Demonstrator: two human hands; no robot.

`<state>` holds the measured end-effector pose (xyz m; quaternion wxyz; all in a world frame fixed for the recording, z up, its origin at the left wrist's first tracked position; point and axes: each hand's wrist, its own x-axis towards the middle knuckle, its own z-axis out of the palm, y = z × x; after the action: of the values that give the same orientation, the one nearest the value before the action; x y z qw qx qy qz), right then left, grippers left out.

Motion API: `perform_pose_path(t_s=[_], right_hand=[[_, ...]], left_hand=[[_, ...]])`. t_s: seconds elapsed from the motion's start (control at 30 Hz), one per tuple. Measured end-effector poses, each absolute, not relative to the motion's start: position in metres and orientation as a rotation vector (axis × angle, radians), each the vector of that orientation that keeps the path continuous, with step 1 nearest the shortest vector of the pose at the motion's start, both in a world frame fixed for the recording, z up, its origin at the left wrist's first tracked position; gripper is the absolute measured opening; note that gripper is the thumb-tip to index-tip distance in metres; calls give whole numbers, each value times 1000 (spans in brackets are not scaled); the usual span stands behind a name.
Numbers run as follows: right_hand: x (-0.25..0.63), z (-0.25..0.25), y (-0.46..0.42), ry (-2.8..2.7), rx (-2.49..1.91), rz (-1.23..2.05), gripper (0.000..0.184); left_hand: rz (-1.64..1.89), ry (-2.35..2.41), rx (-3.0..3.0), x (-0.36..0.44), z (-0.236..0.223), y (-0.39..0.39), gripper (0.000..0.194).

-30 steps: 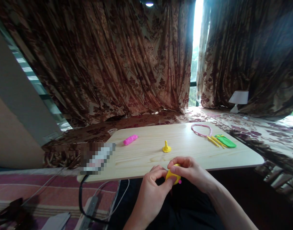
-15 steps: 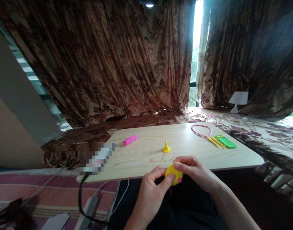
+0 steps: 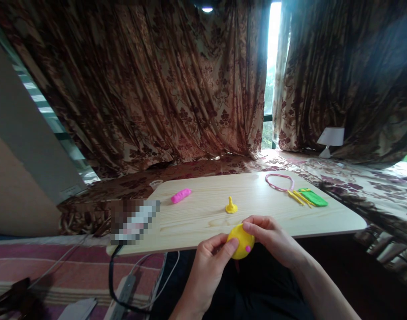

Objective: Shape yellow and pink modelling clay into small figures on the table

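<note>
A flat yellow clay disc [image 3: 239, 251] with a small pink ball on its lower right is held up between both hands, just off the table's near edge. My left hand [image 3: 213, 258] pinches its left side, thumb on the face. The upper right rim is pinched by my right hand [image 3: 266, 231] between thumb and fingers. Beyond the hands, a yellow clay piece [image 3: 230, 206] with a round base and upright stem stands on the table. To the left lies a pink clay bar [image 3: 181, 196].
The wooden table [image 3: 197, 222] also bears a pink twisted loop [image 3: 279, 182], yellow clay strips [image 3: 300, 198] and a green clay slab [image 3: 314, 198] at right. A blurred-out object [image 3: 137, 222] with a black cable [image 3: 112, 280] sits at the left edge. A lamp [image 3: 330, 140] stands behind.
The yellow disc has tilted to show more of its face, and the pink ball on it has shifted slightly up and left. My left thumb has moved up and left across the disc.
</note>
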<state>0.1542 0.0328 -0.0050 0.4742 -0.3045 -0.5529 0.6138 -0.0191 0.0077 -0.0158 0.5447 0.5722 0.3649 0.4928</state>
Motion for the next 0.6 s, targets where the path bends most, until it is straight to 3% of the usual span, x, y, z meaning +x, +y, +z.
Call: perform_pose_path(t_s=[0.4, 0.6], right_hand=[[152, -2, 30, -1405, -732, 1542, 34], [154, -4, 32, -1440, -767, 1517, 31]], left_hand=[[1153, 657, 1028, -19, -21, 11, 17], [1085, 648, 1011, -17, -11, 10, 26]])
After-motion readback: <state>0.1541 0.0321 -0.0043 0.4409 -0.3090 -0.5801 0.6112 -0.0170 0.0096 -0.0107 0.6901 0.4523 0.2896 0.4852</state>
